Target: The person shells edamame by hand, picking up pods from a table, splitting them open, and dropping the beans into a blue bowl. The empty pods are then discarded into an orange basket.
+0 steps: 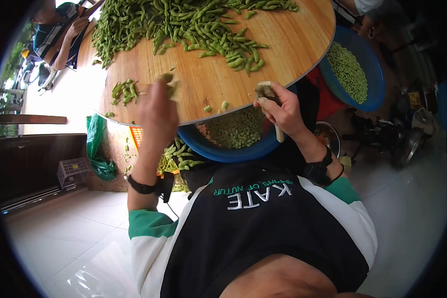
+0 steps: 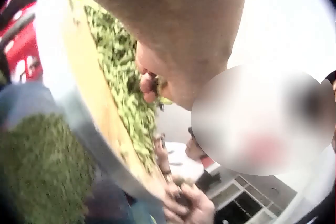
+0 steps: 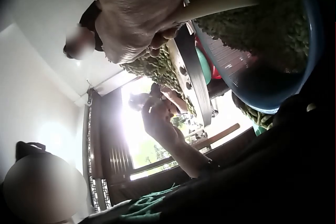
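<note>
My left hand point(image 1: 156, 114), blurred, is raised over the near left edge of the round wooden table point(image 1: 198, 89). Its curled fingers pinch a green soybean pod point(image 1: 172, 90), seen only as a smear. My right hand point(image 1: 284, 111), at the table's near edge, grips a tool with a slim pale handle point(image 1: 279, 134); the handle also shows in the right wrist view. A dark greenish piece point(image 1: 265, 90) sits at its thumb and fingertips; I cannot tell what it is. Below the hands, a blue basin point(image 1: 203, 146) holds shelled beans point(image 1: 238, 131).
A large heap of soybean pods point(image 1: 184, 25) covers the table's far side; a small cluster of pods point(image 1: 125, 92) lies left. Another blue tub point(image 1: 375, 94) of shelled beans stands right. Pods fill a container point(image 1: 179, 156) below left. Another person point(image 1: 59, 37) sits at the far left.
</note>
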The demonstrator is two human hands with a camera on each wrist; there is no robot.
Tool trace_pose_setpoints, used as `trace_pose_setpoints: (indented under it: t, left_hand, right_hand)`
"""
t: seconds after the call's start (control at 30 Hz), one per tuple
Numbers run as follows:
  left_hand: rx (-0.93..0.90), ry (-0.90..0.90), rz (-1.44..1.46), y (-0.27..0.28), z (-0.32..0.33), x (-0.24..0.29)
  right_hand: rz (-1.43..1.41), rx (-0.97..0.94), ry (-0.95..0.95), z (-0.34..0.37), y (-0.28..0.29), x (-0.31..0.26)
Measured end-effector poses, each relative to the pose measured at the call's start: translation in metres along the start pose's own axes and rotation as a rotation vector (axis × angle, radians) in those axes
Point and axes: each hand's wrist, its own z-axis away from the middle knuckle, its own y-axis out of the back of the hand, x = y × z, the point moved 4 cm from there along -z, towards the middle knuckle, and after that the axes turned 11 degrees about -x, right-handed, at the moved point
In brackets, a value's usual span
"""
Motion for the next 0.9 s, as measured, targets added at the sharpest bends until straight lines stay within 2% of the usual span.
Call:
trace_pose_setpoints:
  t: [0.03,0.07,0.13,0.2,0.27,0.33,0.47,0.57,0.63,0.67,0.73,0.77,0.87,0.9]
  left_hand:
    - [-0.066,0.001,-0.377,0.016,-0.007,-0.001]
    - [-0.009,0.033,-0.556,0.018,-0.008,-0.007]
    - [0.066,-0.106,-0.499,0.020,-0.020,0.008]
    - [-0.113,-0.298,-0.085,-0.001,-0.039,0.026]
    - [-0.229,-0.350,0.216,-0.039,-0.059,0.042]
    - [-0.227,-0.359,0.121,-0.065,-0.079,0.062]
    - [-0.298,-0.355,0.058,-0.097,-0.094,0.050]
    - [-0.212,-0.352,0.038,-0.092,-0.091,0.043]
    - [-0.203,-0.166,0.337,-0.081,-0.083,0.038]
    - [-0.210,-0.165,0.334,-0.077,-0.079,0.037]
    - [-0.349,0.132,1.037,-0.076,-0.067,0.028]
    - [-0.409,0.188,1.211,-0.074,-0.058,0.032]
    - [-0.458,0.276,1.300,-0.070,-0.037,0.046]
    - [-0.421,0.298,1.320,-0.070,-0.034,0.048]
  right_hand:
    - [-0.021,0.004,-0.022,0.002,0.002,0.001]
    - [-0.043,0.008,-0.044,0.003,0.003,0.002]
    - [-0.049,0.009,-0.037,0.000,0.000,0.005]
    - [-0.051,0.008,-0.036,-0.003,-0.003,0.005]
    - [-0.094,0.016,-0.077,-0.005,-0.004,0.002]
    - [-0.098,0.017,-0.092,-0.002,-0.006,-0.001]
    - [-0.102,-0.005,-0.111,0.007,-0.003,0.000]
    - [-0.100,-0.019,-0.123,0.008,-0.003,0.006]
    - [-0.143,-0.055,-0.128,0.004,-0.007,0.005]
    - [-0.181,-0.088,-0.128,0.001,-0.011,0.003]
    - [-0.248,-0.077,-0.121,-0.005,-0.017,0.002]
    - [-0.305,-0.072,-0.113,-0.008,-0.020,0.001]
    - [-0.367,-0.142,-0.074,-0.013,-0.029,-0.005]
    - [-0.367,-0.141,-0.078,-0.012,-0.030,-0.004]
